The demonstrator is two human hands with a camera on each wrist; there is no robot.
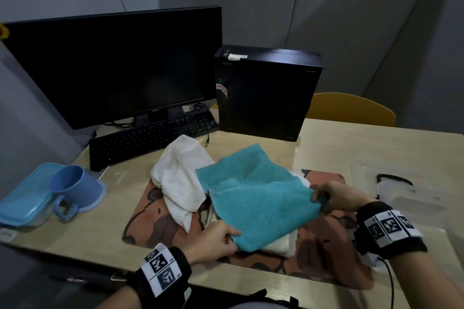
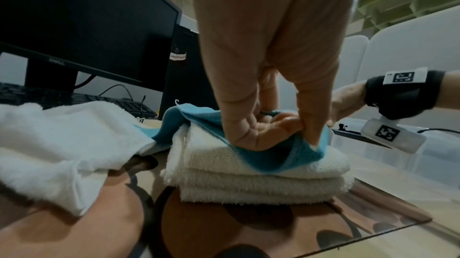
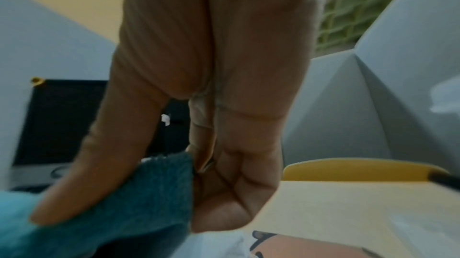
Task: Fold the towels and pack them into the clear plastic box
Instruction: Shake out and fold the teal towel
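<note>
A teal towel (image 1: pixel 253 195) lies spread over a folded cream towel stack (image 2: pixel 248 179) on the patterned mat (image 1: pixel 160 223). My left hand (image 1: pixel 223 238) pinches the teal towel's near corner (image 2: pixel 293 152) on top of the stack. My right hand (image 1: pixel 324 195) pinches the right corner (image 3: pixel 154 187), lifted a little off the mat. A crumpled white towel (image 1: pixel 180 178) lies behind and to the left. The clear plastic box (image 1: pixel 406 198) stands at the right of the table, with its black handle (image 1: pixel 391 178) showing.
A black monitor (image 1: pixel 113 68), keyboard (image 1: pixel 150 138) and computer tower (image 1: pixel 263 93) line the back of the table. A blue mug (image 1: pixel 75 185) and a blue-lidded container (image 1: pixel 25 198) sit at the left. A yellow chair back (image 1: pixel 351 108) stands behind the table.
</note>
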